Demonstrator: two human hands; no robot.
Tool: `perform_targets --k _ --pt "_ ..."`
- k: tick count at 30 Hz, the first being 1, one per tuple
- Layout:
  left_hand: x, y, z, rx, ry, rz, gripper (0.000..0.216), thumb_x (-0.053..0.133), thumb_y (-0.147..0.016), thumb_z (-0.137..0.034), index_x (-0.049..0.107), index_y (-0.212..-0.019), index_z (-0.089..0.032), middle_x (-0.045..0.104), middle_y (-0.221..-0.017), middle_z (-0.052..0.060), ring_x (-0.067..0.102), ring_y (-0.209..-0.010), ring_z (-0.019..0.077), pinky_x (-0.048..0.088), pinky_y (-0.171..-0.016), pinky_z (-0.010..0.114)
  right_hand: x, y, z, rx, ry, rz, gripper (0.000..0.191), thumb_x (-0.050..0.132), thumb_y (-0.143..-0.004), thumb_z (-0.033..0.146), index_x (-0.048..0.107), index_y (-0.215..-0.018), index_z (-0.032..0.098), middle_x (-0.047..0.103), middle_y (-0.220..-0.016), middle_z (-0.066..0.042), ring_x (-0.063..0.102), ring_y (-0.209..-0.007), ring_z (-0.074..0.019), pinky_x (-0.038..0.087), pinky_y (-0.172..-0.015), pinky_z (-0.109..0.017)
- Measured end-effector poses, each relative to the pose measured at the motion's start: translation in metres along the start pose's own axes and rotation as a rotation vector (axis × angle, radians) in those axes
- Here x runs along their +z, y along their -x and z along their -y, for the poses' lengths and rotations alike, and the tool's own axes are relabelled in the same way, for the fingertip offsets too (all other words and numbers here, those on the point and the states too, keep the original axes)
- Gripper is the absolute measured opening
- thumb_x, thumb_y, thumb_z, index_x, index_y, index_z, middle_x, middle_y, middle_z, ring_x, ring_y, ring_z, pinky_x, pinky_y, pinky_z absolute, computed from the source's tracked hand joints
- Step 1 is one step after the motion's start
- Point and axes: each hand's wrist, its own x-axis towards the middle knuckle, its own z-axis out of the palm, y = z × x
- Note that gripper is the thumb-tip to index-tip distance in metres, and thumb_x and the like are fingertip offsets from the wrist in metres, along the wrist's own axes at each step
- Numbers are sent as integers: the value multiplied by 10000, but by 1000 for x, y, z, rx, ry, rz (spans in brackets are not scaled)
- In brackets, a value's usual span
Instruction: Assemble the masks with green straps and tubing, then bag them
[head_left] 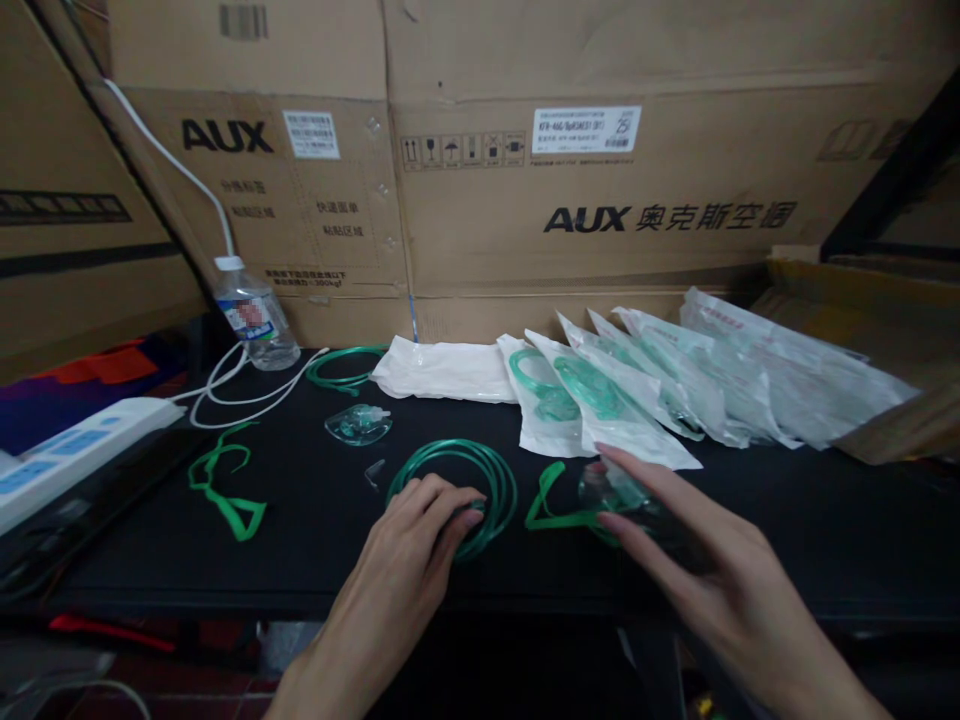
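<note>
A coil of green tubing lies on the black table in front of me. My left hand is at its near left side, thumb and fingertips pinched on the tubing. To the right, my right hand has its thumb and fingers around a clear oxygen mask, partly hidden behind the fingers. A bright green elastic strap extends from this mask toward the coil. Another clear mask rests farther back on the left, and a small clear piece lies beside the coil.
Several white-and-clear packets lean in a row at the back right, beside a white folded packet. At left are a loose green strap, more green tubing, a bottle and a power strip. Cardboard stands behind.
</note>
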Motion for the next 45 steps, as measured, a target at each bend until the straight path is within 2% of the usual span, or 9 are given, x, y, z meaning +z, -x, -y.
perform_targets --k 3,5,9,12,20,30,34,39,45 --pt "0 -1 0 20 20 -15 179 516 -1028 -226 654 -1141 -247 665 -1014 14 636 -920 178 503 -823 305 -12 -17 3 78 -37 -117 438 637 -964 399 531 -1379 303 694 -1294 -59 693 -1158 -232 583 -960 -313" --pt "-1 -1 1 39 38 -31 193 523 -1025 -214 661 -1155 -246 665 -995 11 638 -907 168 509 -809 287 -10 -27 4 101 -112 -119 458 701 -920 406 524 -1321 274 727 -1186 -58 723 -1069 -227 601 -882 -293" --pt "-2 -2 2 80 43 -48 264 495 -1029 -175 653 -1227 -248 656 -980 15 629 -884 159 515 -785 280 7 -39 3 -20 -161 167 296 739 -903 308 595 -1156 258 717 -1106 -28 702 -1011 -194 555 -897 -290" --pt "-3 0 3 84 76 -58 263 511 -1021 -163 661 -1217 -256 662 -986 13 635 -898 152 523 -786 263 17 -45 5 -97 -212 352 267 709 -932 270 611 -1181 266 696 -1145 -14 668 -1051 -166 514 -937 -266" --pt "-5 1 5 64 196 -107 160 611 -978 -188 686 -1104 -250 707 -1013 13 691 -922 158 557 -817 253 16 -47 9 -82 -165 586 283 654 -973 344 589 -1238 265 649 -1199 -19 622 -1118 -170 475 -989 -292" --pt "-4 2 2 97 180 -127 191 630 -958 -143 679 -1112 -246 716 -1037 2 696 -956 142 560 -860 228 16 -48 16 -103 -83 650 331 654 -969 336 607 -1289 262 653 -1187 -44 649 -1088 -199 525 -957 -331" --pt "-5 1 0 118 159 -118 179 625 -962 -147 673 -1104 -244 712 -1029 1 691 -958 143 558 -873 235 14 -49 18 -98 -29 665 366 653 -961 405 616 -1297 265 688 -1163 -43 672 -1063 -223 541 -918 -342" --pt "-5 2 0 125 150 -130 162 625 -964 -155 672 -1093 -242 716 -1023 -1 688 -979 145 558 -917 256 14 -51 19 -50 -48 653 360 603 -977 464 610 -1292 288 722 -1211 -34 675 -1140 -249 539 -924 -348" --pt "-4 1 1 127 127 -136 127 668 -944 -213 704 -1062 -240 743 -978 -14 711 -936 156 492 -1102 387 16 -55 23 -33 -103 657 178 638 -928 252 663 -1104 268 736 -1062 0 700 -984 -201 521 -849 -293"
